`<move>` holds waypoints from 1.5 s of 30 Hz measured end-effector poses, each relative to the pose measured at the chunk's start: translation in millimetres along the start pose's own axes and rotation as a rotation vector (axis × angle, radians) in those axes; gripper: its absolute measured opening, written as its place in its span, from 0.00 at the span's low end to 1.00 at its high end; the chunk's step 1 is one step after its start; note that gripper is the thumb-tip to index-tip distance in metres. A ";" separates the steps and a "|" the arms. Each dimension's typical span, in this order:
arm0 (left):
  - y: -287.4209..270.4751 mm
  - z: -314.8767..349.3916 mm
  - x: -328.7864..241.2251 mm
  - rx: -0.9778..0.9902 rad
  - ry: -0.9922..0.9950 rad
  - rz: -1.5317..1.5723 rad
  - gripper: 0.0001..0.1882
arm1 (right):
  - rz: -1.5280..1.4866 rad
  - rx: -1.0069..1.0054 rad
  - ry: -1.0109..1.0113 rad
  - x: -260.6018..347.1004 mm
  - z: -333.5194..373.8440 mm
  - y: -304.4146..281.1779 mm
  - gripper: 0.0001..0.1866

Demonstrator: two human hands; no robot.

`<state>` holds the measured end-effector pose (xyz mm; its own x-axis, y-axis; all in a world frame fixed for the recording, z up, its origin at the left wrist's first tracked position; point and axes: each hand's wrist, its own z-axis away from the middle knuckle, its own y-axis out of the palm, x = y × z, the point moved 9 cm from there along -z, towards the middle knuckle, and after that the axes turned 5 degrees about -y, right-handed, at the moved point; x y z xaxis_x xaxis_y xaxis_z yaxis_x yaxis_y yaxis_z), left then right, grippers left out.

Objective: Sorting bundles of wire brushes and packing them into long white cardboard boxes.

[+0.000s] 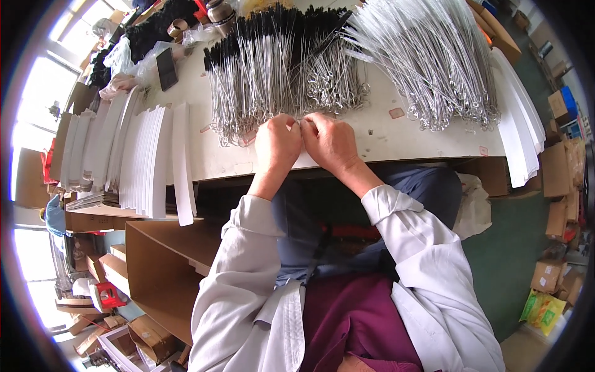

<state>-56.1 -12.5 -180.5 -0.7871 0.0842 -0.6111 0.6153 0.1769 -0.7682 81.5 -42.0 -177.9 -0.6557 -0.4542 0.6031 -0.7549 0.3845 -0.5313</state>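
Left hand and right hand were together, pinched closed, near the front edge of the desk; anything gripped was too small to tell. Just beyond lay bunched black-tipped wire brushes, finished ones indistinguishable from those remaining. White-bristled brushes spread rightward; behind them, a cardboard box hid its contents.

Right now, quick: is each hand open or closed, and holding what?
Left hand: closed near the brushes; anything held is hidden.
Right hand: closed too; whether it holds anything cannot be told.

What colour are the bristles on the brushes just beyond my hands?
The bristles are black; the head view shows them best.
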 end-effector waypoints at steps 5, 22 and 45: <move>-0.8 0.3 3.0 0.065 -0.046 0.216 0.10 | -0.083 -0.017 0.076 -7.2 -3.0 -4.5 0.15; -80.4 35.0 -31.4 0.116 0.016 1.139 0.04 | -1.443 0.338 0.687 19.5 -58.0 21.1 0.24; -12.4 83.0 -31.5 0.415 -0.070 0.595 0.07 | -0.894 -0.131 0.524 -31.2 -40.7 -98.8 0.17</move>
<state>-35.4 -98.8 -167.6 -0.3178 -0.0151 -0.9480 0.9150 -0.2669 -0.3025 176.2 -33.1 -120.1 0.2442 -0.2223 0.9439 -0.9416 0.1782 0.2856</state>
